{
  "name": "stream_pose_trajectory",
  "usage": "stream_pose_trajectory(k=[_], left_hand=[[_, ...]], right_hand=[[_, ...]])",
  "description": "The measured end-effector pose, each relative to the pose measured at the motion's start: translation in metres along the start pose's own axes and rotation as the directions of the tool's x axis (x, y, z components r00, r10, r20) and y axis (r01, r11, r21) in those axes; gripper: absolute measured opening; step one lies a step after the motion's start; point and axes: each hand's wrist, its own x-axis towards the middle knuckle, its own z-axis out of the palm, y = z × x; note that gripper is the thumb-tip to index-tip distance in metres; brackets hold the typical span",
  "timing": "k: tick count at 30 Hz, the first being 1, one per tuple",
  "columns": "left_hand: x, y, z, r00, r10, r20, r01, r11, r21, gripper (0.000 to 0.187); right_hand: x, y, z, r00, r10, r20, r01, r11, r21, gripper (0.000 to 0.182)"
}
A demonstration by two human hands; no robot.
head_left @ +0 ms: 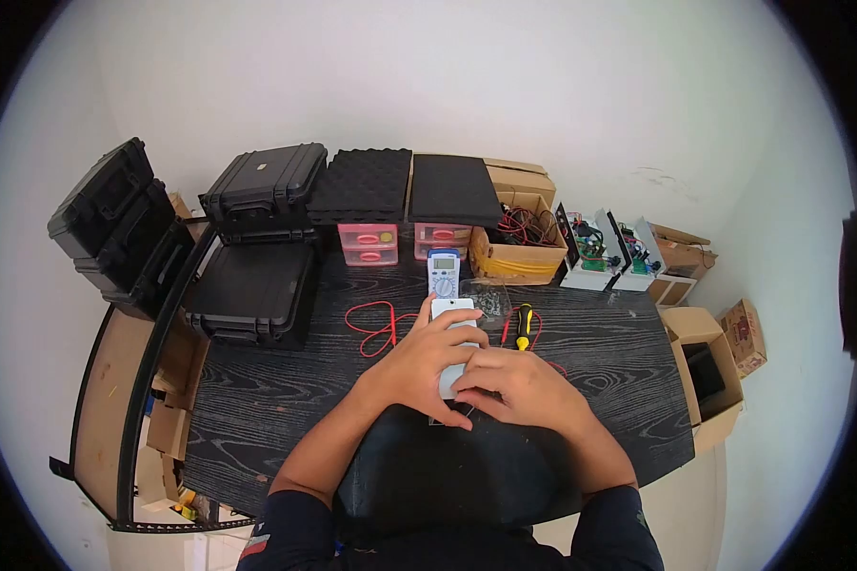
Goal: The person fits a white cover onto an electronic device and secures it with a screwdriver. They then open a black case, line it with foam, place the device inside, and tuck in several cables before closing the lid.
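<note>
A white, flat, oblong piece (455,379) lies between my hands near the table's front edge. Wrapped over it from the left is my left hand (427,360), its fingers across the top. My right hand (512,385) pinches at the piece's lower right side, fingers curled. Just beyond them sits a white and blue multimeter (445,274). Red test leads (393,328) curl to its left. A yellow and black screwdriver (524,326) stands out to the right, beside a clear tray of small parts (490,302).
Black hard cases (252,290) are stacked at the left. Small pink drawers (368,245) sit under black foam (362,186) at the back. A cardboard box of cables (514,262) and circuit boards in white housings (592,249) are at the back right. An open carton (681,328) stands beyond the right edge.
</note>
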Motion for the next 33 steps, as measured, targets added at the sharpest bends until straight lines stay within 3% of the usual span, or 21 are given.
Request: stream_pose_trajectory(k=[4,10,16,19,24,26,29,33], left_hand=[[0.0,-0.001,0.001,1.0,0.016,-0.009,-0.016,1.0,0.005,0.079],[-0.001,-0.002,0.0,1.0,0.011,-0.007,-0.01,1.0,0.006,0.081],[-0.001,-0.004,0.003,1.0,0.024,-0.014,-0.024,1.0,0.007,0.081],[-0.002,-0.003,0.003,1.0,0.004,-0.021,-0.004,1.0,0.001,0.078],[0.001,0.001,-0.002,0.999,-0.016,0.037,0.016,1.0,0.021,0.063],[0.0,0.002,-0.002,0.999,-0.019,0.035,0.017,0.999,0.047,0.056],[0.0,0.003,-0.002,0.998,-0.038,0.049,0.034,0.997,0.066,0.052],[-0.001,0.0,0.002,0.998,-0.054,0.044,0.053,0.998,0.038,0.052]], right_hand=[[0.002,-0.007,0.003,0.994,0.107,0.025,-0.106,0.994,-0.035,0.017],[-0.001,0.006,0.003,1.0,0.0,0.015,-0.001,0.996,0.084,0.018],[0.004,-0.004,0.009,0.995,0.068,-0.07,-0.071,0.997,-0.039,0.016],[0.005,-0.002,0.001,0.984,0.156,-0.09,-0.149,0.986,0.082,0.023],[0.026,0.095,-0.003,0.832,0.392,-0.392,-0.354,0.92,0.168,0.022],[0.029,0.16,0.009,0.833,0.399,-0.384,-0.46,0.884,-0.078,0.021],[0.03,0.201,0.024,0.8,0.583,-0.138,-0.581,0.697,-0.421,0.018],[0.035,0.24,0.053,0.729,0.685,0.004,-0.516,0.554,-0.654,0.019]])
